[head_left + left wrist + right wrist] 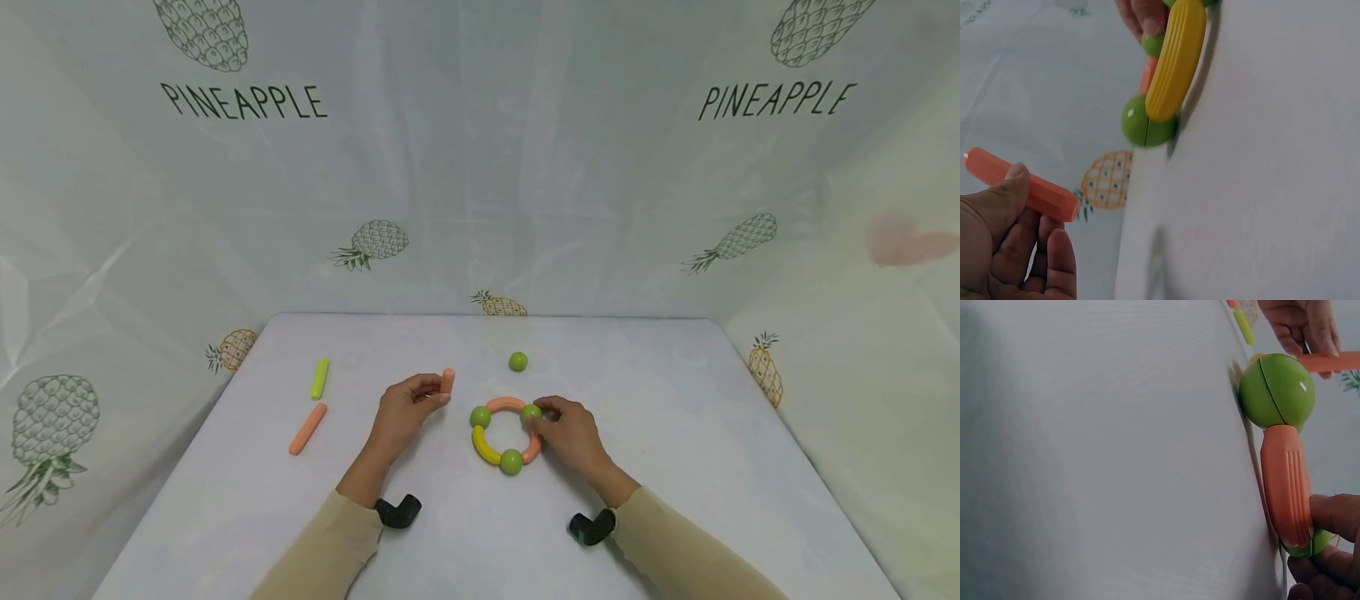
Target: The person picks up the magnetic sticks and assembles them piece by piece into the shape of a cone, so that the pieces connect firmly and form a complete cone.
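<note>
In the head view the left hand (400, 417) pinches an orange rod (447, 381) between thumb and fingers, above the table; the left wrist view shows the same rod (1050, 198). To its right lies a ring of green balls (512, 462), two curved orange pieces (506, 403) and a curved yellow piece (486, 446). The right hand (576, 435) grips the ring's upper-right green ball (531, 412); in the right wrist view its fingertips are at that ball, beside a curved orange piece (1286, 487).
A loose green ball (518, 361) lies behind the ring. On the table's left side are a yellow-green rod (319, 379) and another orange rod (308, 429). Cloth printed with pineapples hangs around the white table (675, 450).
</note>
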`<action>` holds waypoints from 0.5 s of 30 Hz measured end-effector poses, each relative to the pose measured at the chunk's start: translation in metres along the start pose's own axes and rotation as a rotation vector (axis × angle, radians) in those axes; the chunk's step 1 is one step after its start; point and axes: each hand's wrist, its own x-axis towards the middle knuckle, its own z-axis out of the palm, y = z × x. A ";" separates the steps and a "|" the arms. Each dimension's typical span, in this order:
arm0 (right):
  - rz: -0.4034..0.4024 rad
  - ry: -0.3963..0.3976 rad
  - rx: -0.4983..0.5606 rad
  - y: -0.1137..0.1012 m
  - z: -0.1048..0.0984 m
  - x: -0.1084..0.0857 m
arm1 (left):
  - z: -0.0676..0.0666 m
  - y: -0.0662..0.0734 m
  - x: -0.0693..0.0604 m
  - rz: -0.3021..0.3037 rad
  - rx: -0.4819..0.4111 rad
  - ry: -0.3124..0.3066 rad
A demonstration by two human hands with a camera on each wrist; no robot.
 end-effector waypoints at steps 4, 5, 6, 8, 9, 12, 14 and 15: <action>-0.001 -0.001 -0.004 0.000 0.000 0.000 | 0.017 0.007 -0.001 0.002 -0.011 -0.030; -0.002 -0.001 -0.005 0.001 0.000 0.000 | 0.020 0.009 -0.001 0.000 -0.015 -0.038; -0.003 0.000 -0.006 0.001 0.000 0.000 | 0.024 0.010 -0.002 0.004 -0.016 -0.045; -0.004 0.002 -0.007 0.001 0.000 0.001 | 0.029 0.011 -0.002 0.011 -0.016 -0.061; -0.006 0.002 -0.007 0.002 0.000 0.001 | 0.032 0.011 -0.002 0.009 -0.011 -0.064; -0.008 0.001 -0.004 0.002 0.001 0.001 | 0.038 0.011 -0.002 0.017 0.000 -0.072; -0.009 0.001 -0.002 0.002 0.001 0.001 | 0.040 0.010 -0.001 0.028 0.003 -0.078; -0.010 0.001 -0.002 0.002 0.001 0.000 | 0.042 0.009 0.000 0.034 0.002 -0.083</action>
